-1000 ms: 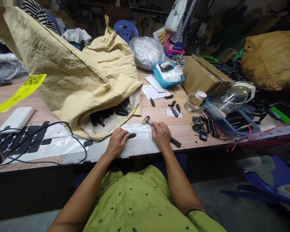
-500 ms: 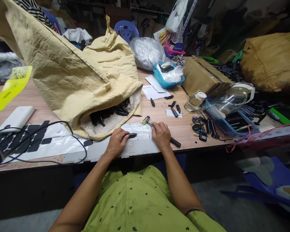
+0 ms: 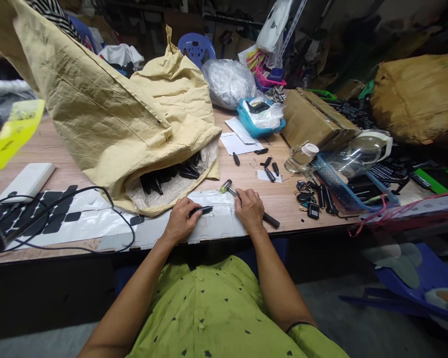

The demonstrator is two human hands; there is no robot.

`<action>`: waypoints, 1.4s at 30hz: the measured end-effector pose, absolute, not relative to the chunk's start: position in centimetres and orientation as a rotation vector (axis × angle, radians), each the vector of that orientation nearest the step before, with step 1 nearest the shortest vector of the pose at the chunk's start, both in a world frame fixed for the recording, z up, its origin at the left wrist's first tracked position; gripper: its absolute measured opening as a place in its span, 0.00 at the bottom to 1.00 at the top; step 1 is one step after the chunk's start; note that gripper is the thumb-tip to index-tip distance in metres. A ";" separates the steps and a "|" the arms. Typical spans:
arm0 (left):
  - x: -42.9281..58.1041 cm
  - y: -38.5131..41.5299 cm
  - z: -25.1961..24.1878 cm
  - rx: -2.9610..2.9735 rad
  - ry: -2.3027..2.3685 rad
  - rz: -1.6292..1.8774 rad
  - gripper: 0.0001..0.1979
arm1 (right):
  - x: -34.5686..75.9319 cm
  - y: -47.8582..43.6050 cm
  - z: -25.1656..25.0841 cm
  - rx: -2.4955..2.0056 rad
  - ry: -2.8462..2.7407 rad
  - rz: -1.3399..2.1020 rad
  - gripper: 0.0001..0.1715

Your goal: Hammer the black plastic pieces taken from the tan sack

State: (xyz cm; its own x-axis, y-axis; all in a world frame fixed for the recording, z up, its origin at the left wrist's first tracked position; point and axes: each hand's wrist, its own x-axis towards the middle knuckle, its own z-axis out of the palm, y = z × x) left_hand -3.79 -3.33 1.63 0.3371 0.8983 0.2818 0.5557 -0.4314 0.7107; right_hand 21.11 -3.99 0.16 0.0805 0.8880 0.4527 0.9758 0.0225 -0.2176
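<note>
My left hand (image 3: 181,219) is closed on a slim black piece (image 3: 206,209), its tapered end pointing right above a white taped board (image 3: 218,226). What exactly the piece is, I cannot make out. In my right hand (image 3: 249,211) is a small hammer (image 3: 272,220); the fingers wrap its dark handle, and its metal head with a yellowish face lies up and left of the hand, just over the board. Behind the left hand, a beige cloth sack (image 3: 134,124) opens toward me, with several black tapered pieces (image 3: 188,171) inside.
Several loose black pieces (image 3: 236,158) lie near white papers (image 3: 242,142). To the right are keys (image 3: 304,196), a glass jar (image 3: 302,156) and a blue basket (image 3: 328,174) with a clear jug. A black cable (image 3: 110,199) loops at left. A cardboard box (image 3: 313,119) stands behind.
The black piece in my left hand has turned slightly, and the left thumb now lies further along it. The right hand and hammer stay practically where they were.
</note>
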 end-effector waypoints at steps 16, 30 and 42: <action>-3.7 -3.0 0.9 2.144 1.208 0.868 0.08 | 19.4 -9.1 3.9 -1.528 -1.827 0.088 0.11; -3.5 -3.0 1.3 2.119 1.237 0.835 0.08 | 16.8 -9.7 3.7 -1.502 -2.066 -0.133 0.19; -3.6 -2.9 1.8 2.126 1.218 0.806 0.07 | 17.3 -10.1 3.8 -1.487 -1.929 -0.226 0.16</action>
